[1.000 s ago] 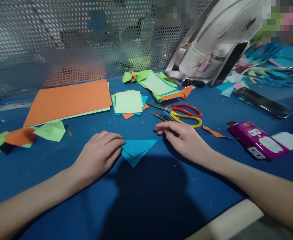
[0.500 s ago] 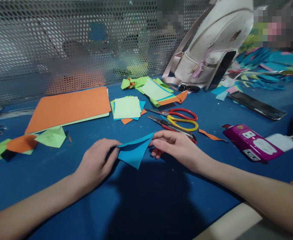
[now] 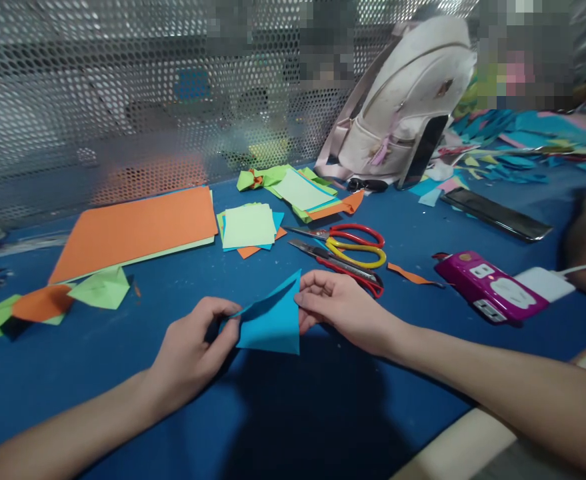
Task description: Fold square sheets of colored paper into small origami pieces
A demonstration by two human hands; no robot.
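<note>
A folded piece of blue paper point(image 3: 273, 323) is held up between my two hands, a little above the blue table. My left hand point(image 3: 200, 340) pinches its left end between thumb and fingers. At the right edge, the thumb and fingertips of my right hand point(image 3: 340, 307) grip the same paper. Its upper flap stands slightly apart from the layer below. Just beyond my right hand lie scissors with red and yellow handles point(image 3: 355, 250) and a second cutting tool with a red handle point(image 3: 347, 265). A small stack of coloured paper squares point(image 3: 249, 225) sits behind the blue paper.
Large orange sheets point(image 3: 137, 230) lie at the back left, near folded green and orange pieces point(image 3: 100, 288). More paper point(image 3: 303, 190), a pale backpack point(image 3: 403, 100) and a perforated metal panel point(image 3: 137, 100) stand behind. A purple power bank point(image 3: 490, 287) and a black phone point(image 3: 497, 212) are right.
The blue paper has turned in my hands, showing a broader face with its lower corner now further right. Both hands still grip it. The view has shifted slightly.
</note>
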